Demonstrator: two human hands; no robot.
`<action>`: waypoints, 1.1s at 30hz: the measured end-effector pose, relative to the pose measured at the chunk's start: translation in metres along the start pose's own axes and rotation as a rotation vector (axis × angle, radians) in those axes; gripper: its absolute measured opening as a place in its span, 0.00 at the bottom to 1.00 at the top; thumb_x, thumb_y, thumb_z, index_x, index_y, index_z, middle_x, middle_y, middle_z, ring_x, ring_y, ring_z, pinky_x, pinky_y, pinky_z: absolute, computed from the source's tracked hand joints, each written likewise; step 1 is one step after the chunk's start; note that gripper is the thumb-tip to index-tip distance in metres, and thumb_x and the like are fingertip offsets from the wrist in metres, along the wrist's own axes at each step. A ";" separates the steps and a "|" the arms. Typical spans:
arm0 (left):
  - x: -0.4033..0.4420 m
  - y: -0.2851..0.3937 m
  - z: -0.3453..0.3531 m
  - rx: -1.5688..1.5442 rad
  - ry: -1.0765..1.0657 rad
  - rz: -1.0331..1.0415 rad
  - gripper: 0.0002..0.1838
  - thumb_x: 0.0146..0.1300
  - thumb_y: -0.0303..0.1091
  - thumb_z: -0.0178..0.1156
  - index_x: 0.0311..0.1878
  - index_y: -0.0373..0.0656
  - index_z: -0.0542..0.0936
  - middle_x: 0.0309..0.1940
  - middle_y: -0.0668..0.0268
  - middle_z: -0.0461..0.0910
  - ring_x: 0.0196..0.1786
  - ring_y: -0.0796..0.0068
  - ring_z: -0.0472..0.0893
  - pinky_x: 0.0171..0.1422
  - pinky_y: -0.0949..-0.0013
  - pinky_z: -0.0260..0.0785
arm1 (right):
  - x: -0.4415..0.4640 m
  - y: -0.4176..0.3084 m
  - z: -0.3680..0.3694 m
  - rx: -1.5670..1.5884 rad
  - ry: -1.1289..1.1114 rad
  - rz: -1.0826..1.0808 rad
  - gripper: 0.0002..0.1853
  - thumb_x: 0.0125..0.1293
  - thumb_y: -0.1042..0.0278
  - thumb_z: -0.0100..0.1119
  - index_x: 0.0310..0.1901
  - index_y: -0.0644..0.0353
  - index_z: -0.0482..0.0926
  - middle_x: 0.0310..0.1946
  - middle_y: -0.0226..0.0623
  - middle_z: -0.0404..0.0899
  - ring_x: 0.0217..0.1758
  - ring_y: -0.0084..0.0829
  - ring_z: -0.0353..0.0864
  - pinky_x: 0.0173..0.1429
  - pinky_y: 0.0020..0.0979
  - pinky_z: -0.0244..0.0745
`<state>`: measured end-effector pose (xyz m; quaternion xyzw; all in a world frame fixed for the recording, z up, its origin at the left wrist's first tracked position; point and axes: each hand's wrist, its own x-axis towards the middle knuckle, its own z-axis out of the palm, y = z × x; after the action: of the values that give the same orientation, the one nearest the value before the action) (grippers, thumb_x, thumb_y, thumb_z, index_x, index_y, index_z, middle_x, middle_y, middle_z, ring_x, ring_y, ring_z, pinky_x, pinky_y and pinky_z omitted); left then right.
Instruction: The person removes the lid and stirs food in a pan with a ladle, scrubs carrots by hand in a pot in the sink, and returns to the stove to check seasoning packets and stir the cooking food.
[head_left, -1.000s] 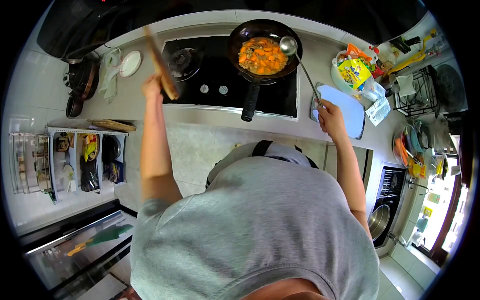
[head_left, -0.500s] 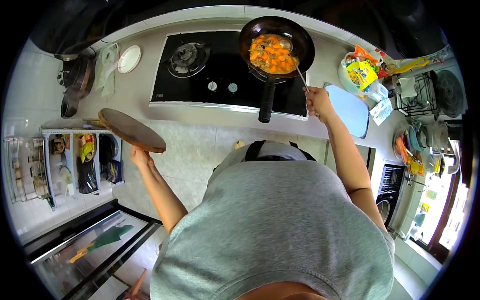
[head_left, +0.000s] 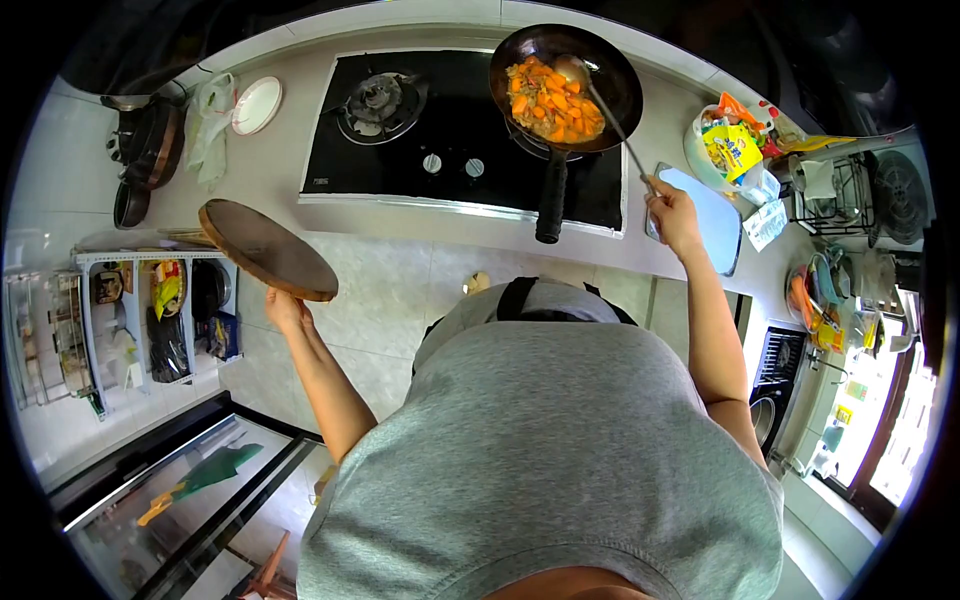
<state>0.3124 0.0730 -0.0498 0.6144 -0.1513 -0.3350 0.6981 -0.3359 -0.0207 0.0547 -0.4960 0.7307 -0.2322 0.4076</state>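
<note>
In my left hand (head_left: 288,311) is a round brown wok lid (head_left: 268,250), held tilted by its underside over the floor, left of my body. The fingers are partly hidden behind it. My right hand (head_left: 673,213) is closed round the handle end of a long metal ladle (head_left: 620,130). The ladle's bowl rests inside a dark wok (head_left: 620,85), at the upper right edge of the food. Orange carrot pieces (head_left: 556,104) mixed with brownish bits lie in the left and lower part of the wok. The wok's black handle (head_left: 552,200) points toward me.
The wok sits on the right burner of a black gas hob (head_left: 420,120); the left burner (head_left: 375,100) is bare. A light-blue board (head_left: 715,235) lies beneath my right hand. A tub of packets (head_left: 700,160) stands right, a white plate (head_left: 258,105) left. Shelving (head_left: 150,330) stands lower left.
My right hand has moved right and slightly down, drawing the ladle handle outward. The carrots have shifted a little within the wok. My left hand still holds the lid in nearly the same place.
</note>
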 end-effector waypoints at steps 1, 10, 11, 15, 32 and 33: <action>0.002 0.000 0.002 0.001 -0.002 0.002 0.09 0.66 0.24 0.59 0.48 0.30 0.79 0.46 0.55 0.83 0.45 0.63 0.84 0.52 0.64 0.80 | 0.009 0.008 -0.004 -0.002 0.001 0.003 0.19 0.68 0.70 0.55 0.61 0.56 0.78 0.21 0.37 0.75 0.17 0.30 0.73 0.23 0.32 0.69; 0.007 0.003 0.026 -0.006 -0.049 0.017 0.08 0.65 0.25 0.61 0.45 0.32 0.79 0.45 0.55 0.83 0.45 0.65 0.84 0.52 0.65 0.80 | -0.001 0.007 0.011 -0.345 0.120 0.024 0.19 0.70 0.69 0.52 0.60 0.63 0.76 0.31 0.52 0.83 0.31 0.44 0.84 0.36 0.41 0.76; 0.006 0.002 0.027 -0.006 -0.051 0.016 0.08 0.65 0.25 0.61 0.45 0.32 0.79 0.45 0.55 0.83 0.45 0.65 0.84 0.52 0.65 0.80 | -0.001 0.006 0.012 -0.346 0.122 0.025 0.19 0.70 0.69 0.52 0.60 0.63 0.76 0.31 0.52 0.83 0.31 0.44 0.84 0.36 0.41 0.76; 0.010 -0.003 0.017 0.013 -0.077 0.024 0.06 0.65 0.24 0.61 0.42 0.32 0.80 0.43 0.56 0.84 0.42 0.67 0.84 0.50 0.66 0.80 | 0.002 -0.032 0.020 0.609 -0.247 0.339 0.13 0.74 0.69 0.49 0.55 0.62 0.74 0.18 0.21 0.59 0.14 0.16 0.52 0.14 0.24 0.48; 0.001 0.018 0.041 -0.012 -0.152 0.048 0.05 0.66 0.23 0.59 0.41 0.31 0.81 0.42 0.57 0.84 0.42 0.68 0.85 0.50 0.68 0.79 | -0.029 -0.021 0.007 0.135 -0.030 -0.021 0.20 0.69 0.70 0.55 0.62 0.60 0.77 0.17 0.27 0.67 0.16 0.18 0.63 0.20 0.25 0.60; 0.006 0.015 0.039 0.004 -0.168 0.053 0.05 0.66 0.23 0.59 0.41 0.31 0.81 0.42 0.57 0.84 0.41 0.69 0.84 0.50 0.68 0.79 | -0.023 -0.010 0.003 0.001 0.064 -0.074 0.20 0.68 0.69 0.56 0.61 0.60 0.78 0.17 0.29 0.68 0.17 0.18 0.66 0.23 0.26 0.64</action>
<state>0.2968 0.0402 -0.0294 0.5814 -0.2261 -0.3666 0.6902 -0.3244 -0.0035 0.0685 -0.5150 0.7244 -0.2630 0.3754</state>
